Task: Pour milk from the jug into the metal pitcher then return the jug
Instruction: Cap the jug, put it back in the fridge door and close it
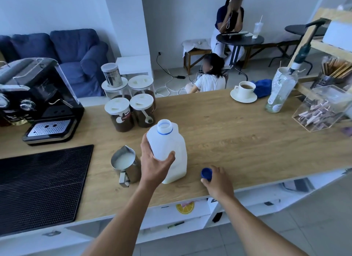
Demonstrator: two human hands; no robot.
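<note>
A translucent white milk jug (169, 141) stands upright on the wooden counter (238, 141), its mouth uncapped and a little milk at its bottom. My left hand (154, 164) is wrapped around its near side. Just left of it stands the metal pitcher (124, 164), holding milk, handle toward me. To the right, my right hand (217, 179) holds the jug's blue cap (206, 173) at the counter surface near the front edge.
An espresso machine (38, 103) and a black drip mat (42, 187) occupy the left. Several coffee jars (129, 103) stand behind the jug. A cup on a saucer (244, 92), a glass bottle (280, 92) and a clear box (322, 109) sit at the far right. People sit beyond the counter.
</note>
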